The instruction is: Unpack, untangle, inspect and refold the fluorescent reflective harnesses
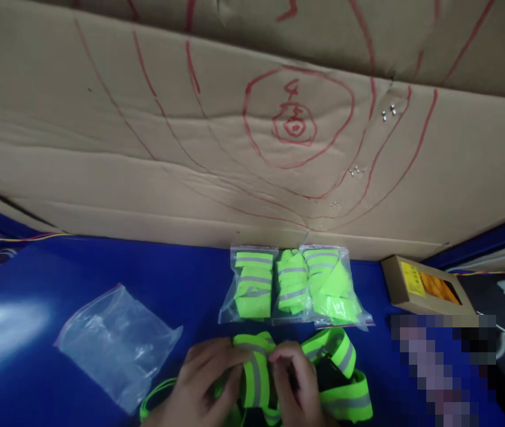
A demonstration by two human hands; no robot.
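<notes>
A neon green reflective strap [256, 373] with a grey stripe lies between my two hands at the bottom of the head view. My left hand [207, 379] has its fingers closed on the strap's left side. From the right, my right hand [294, 382] pinches the same strap with curled fingers. More green webbing [345, 400] loops out to the right, with a dark piece on it that I cannot make out. Thin green edges show at the left, partly hidden behind my left hand.
Clear zip bags of folded green straps [254, 284] stand behind my hands. A flat clear plastic bag [118, 344] lies left on the blue table [181, 267]. Cardboard [145, 118] with red rings rises behind. A small box [425, 287] sits right, near a pixelated patch.
</notes>
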